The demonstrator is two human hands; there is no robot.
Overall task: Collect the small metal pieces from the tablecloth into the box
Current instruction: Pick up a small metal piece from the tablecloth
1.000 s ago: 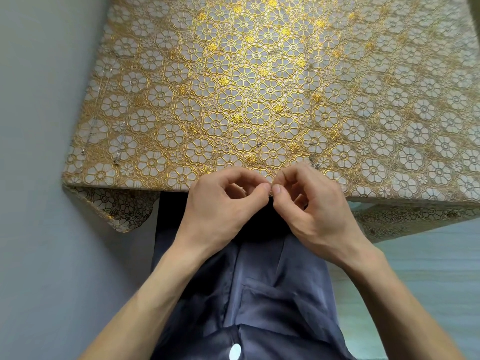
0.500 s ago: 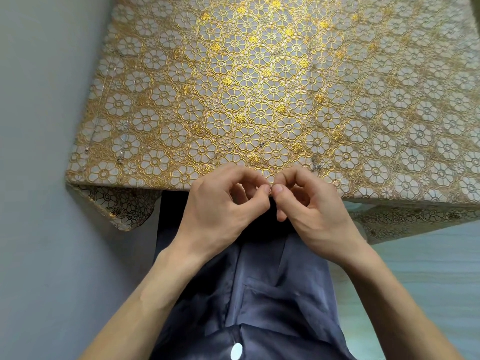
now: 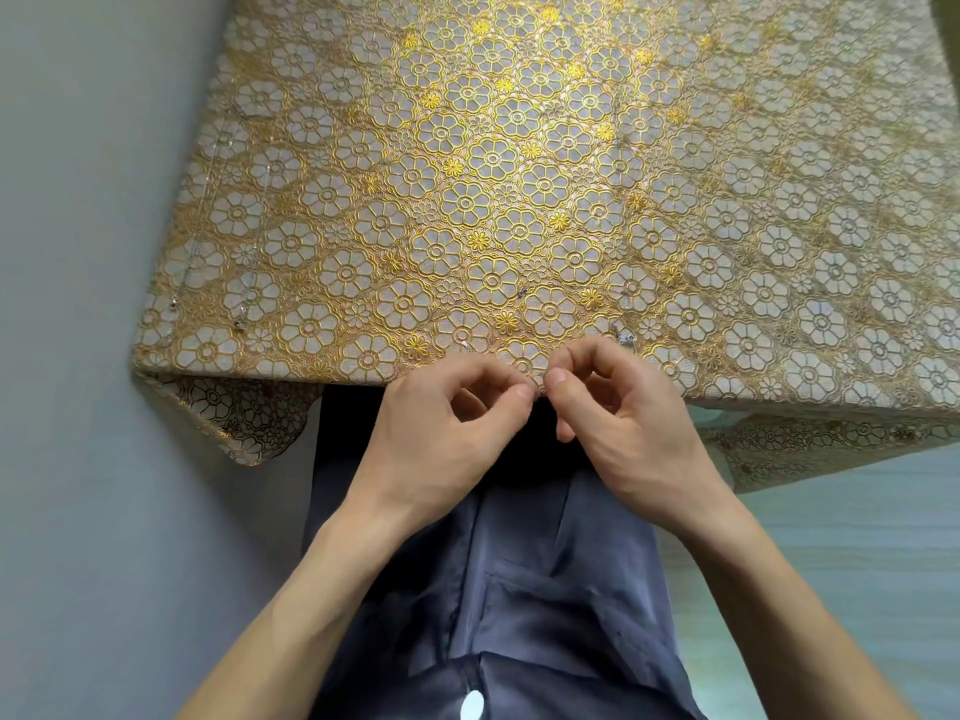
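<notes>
Both hands pinch at the cloth's near edge

The left hand [image 3: 447, 433] and right hand [image 3: 623, 423] have curled fingers, thumb and forefinger tips meeting on a tiny metal piece [image 3: 540, 378] at the near edge of the gold-flowered tablecloth [image 3: 519, 174]. Several loose pieces [image 3: 626, 337] lie scattered on the cloth, one just beyond the right knuckles

Pinching a small metal piece [image 3: 540, 378] with left hand [image 3: 441, 433] and right hand [image 3: 623, 423], both curled, at the near edge of the gold-flowered tablecloth [image 3: 519, 174]. Second metal piece [image 3: 626, 337] just beyond the right knuckles.
</notes>
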